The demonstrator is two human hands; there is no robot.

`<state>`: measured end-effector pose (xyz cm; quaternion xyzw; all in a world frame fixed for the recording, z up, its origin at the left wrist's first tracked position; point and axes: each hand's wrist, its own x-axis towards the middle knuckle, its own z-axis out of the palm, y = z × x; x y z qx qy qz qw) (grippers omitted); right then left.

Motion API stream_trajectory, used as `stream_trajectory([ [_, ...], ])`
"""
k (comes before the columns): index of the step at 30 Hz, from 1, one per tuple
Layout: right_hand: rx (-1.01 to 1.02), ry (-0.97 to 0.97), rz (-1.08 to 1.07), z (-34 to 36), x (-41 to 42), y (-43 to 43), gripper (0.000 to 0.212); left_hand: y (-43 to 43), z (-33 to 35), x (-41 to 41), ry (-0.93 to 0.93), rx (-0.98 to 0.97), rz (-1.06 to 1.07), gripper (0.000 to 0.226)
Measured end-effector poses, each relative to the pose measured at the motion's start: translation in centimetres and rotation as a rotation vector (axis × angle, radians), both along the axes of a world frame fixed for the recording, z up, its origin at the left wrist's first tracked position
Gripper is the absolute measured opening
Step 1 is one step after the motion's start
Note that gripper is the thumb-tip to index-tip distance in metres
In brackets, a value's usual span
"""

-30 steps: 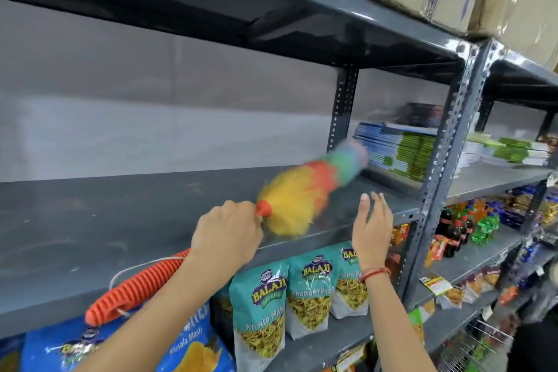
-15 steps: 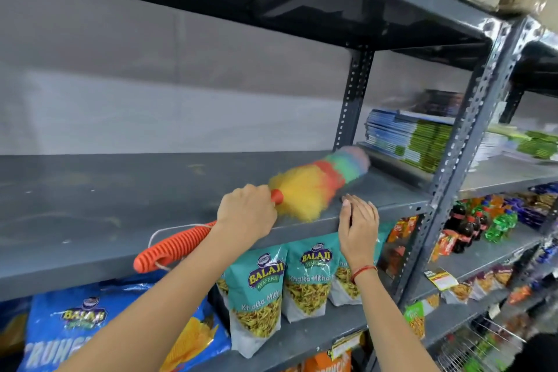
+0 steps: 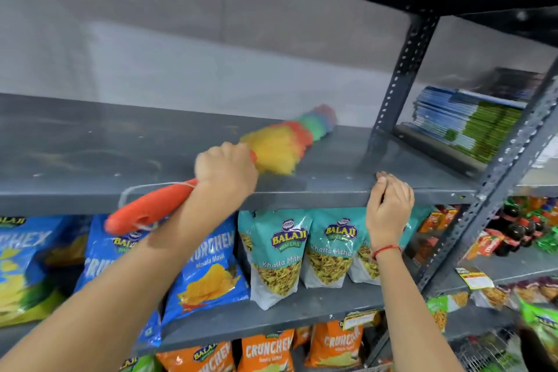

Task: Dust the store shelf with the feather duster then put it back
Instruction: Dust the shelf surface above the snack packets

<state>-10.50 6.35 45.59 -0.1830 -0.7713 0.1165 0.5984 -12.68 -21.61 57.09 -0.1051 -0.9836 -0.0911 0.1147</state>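
A feather duster (image 3: 283, 142) with a yellow, red, green and blue head lies across the grey metal shelf (image 3: 90, 157), its head blurred. My left hand (image 3: 225, 170) is closed around its orange ribbed handle, whose end sticks out past the shelf's front edge at lower left with a white loop cord. My right hand (image 3: 389, 208) rests on the shelf's front lip to the right, fingers curled over the edge, a red thread on the wrist.
A perforated upright post (image 3: 398, 75) stands at the shelf's right end. Stacked notebooks (image 3: 471, 121) fill the neighbouring bay. Teal and blue snack bags (image 3: 277, 254) hang below, orange bags (image 3: 265, 353) lower down. Another shelf board runs overhead.
The duster head has swept left along the shelf and lies lower and flatter. My right hand has gone from fingers up above the edge to gripping the front lip. The view has shifted.
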Motion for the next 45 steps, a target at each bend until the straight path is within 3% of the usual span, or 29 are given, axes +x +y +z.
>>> stream_trajectory([
  [6,0.026,0.026,-0.006,0.0,-0.2,0.0,0.037,-10.3,1.8,2.4,0.063,0.03,0.232,0.044],
  [11,0.027,0.048,-0.009,0.2,-0.1,-0.4,0.036,-7.9,2.3,3.1,0.013,0.22,-0.035,0.035],
  [15,0.021,0.03,-0.01,0.2,-0.1,-0.3,0.039,-3.5,0.0,1.5,-0.123,0.226,-0.207,0.038],
  [20,0.02,0.034,-0.032,-0.1,-0.2,-0.2,0.036,-3.3,-1.6,0.9,-0.18,0.231,-0.234,0.039],
  [24,0.036,0.023,-0.04,-0.1,-0.2,-0.1,0.033,-5.7,-1.7,1.6,-0.119,0.201,-0.096,0.041],
  [29,0.015,0.007,-0.017,0.2,0.0,-0.4,0.042,-9.6,0.1,4.2,0.182,0.148,0.1,0.036],
  [34,-0.005,0.003,-0.008,0.1,0.0,-0.4,0.046,-8.5,1.8,5.4,0.067,0.367,-0.053,0.032],
  [40,-0.018,0.002,-0.022,0.1,-0.1,-0.4,0.045,-2.1,-2.2,4.8,-0.045,0.202,-0.196,0.037],
  [45,0.009,0.03,-0.021,0.1,0.2,-0.3,0.039,-1.3,-2.3,4.5,0.005,0.141,-0.1,0.04],
])
